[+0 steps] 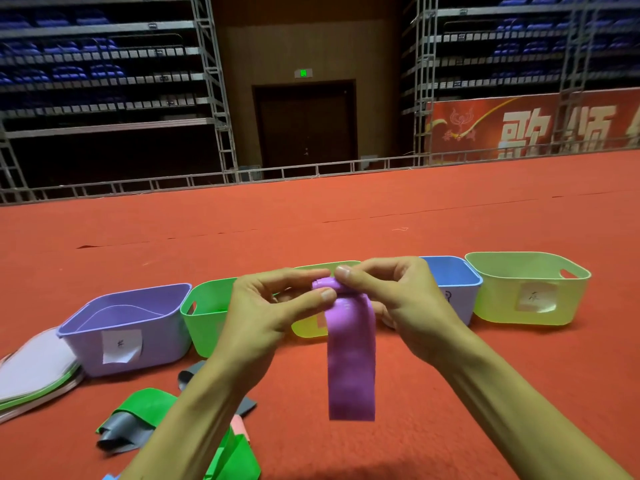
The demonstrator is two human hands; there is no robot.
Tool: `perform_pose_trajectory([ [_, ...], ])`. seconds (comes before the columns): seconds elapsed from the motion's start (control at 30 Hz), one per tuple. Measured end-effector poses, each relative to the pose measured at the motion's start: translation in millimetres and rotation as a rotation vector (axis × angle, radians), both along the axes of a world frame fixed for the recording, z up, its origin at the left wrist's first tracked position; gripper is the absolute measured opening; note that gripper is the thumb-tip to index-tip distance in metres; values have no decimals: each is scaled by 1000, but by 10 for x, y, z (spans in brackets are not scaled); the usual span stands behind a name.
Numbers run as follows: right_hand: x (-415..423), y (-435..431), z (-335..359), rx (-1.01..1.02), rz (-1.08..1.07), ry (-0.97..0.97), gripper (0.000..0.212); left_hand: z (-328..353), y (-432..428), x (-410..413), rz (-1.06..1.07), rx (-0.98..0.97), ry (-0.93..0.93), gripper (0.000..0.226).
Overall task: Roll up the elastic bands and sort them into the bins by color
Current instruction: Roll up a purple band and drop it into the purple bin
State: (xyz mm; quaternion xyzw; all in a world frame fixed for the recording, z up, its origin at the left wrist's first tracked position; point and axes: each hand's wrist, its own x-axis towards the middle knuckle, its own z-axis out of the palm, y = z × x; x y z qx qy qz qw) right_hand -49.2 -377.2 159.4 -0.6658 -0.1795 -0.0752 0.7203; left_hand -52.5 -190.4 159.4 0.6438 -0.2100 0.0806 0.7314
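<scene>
Right of the purple bin (156, 337), over red carpet (450, 375): left hand (266, 320) and right hand (398, 306) both pinch the rolled top of a smooth, flat purple band (351, 358), thumbs and fingers curled. Its tail hangs straight. Hands partly hide the green bin (204, 323), yellow bin (308, 329) and blue bin (453, 271) further right. Crumpled green and grey bands (145, 403) lie before the purple bin.

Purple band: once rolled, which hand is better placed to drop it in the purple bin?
Left, probably. The purple bin stands at the left end of the row, nearer the left hand; the right hand would need to cross over. Both pinch the purple band.
</scene>
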Motion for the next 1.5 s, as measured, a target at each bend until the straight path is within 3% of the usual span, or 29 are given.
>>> perform_pose_trajectory([
  [0.13,16,-11,-4,64,32,-42,29,41,-31,-31,-93,-20,106,37],
  [0.23,19,-1,1,81,21,-37,35,28,-39,-5,-34,7,85,40],
  [0.37,23,8,-25,-69,-88,83,49,-23,-38,44,35,-31,32,30],
  [0.57,-4,-3,-29,-43,-71,112,30,-92,-7,74,74,16,40,34],
  [0.67,-12,-9,-45,28,-53,102,38,-87,1,81,0,8,77,39],
  [0.87,-34,15,-22,93,-26,7,33,-26,-22,41,-137,-34,191,38],
  [1.1,11,2,-38,68,-10,11,31,38,4,50,-5,98,-55,22],
  [1.23,9,20,-6,45,-44,-2,25,-10,-10,59,99,146,-162,27],
  [1.4,-1,1,22,65,-54,-74,31,-6,-12,2,-23,-29,30,35],
  [1.5,-22,-9,21,94,-51,-130,31,70,-13,-22,-90,-102,135,26],
])
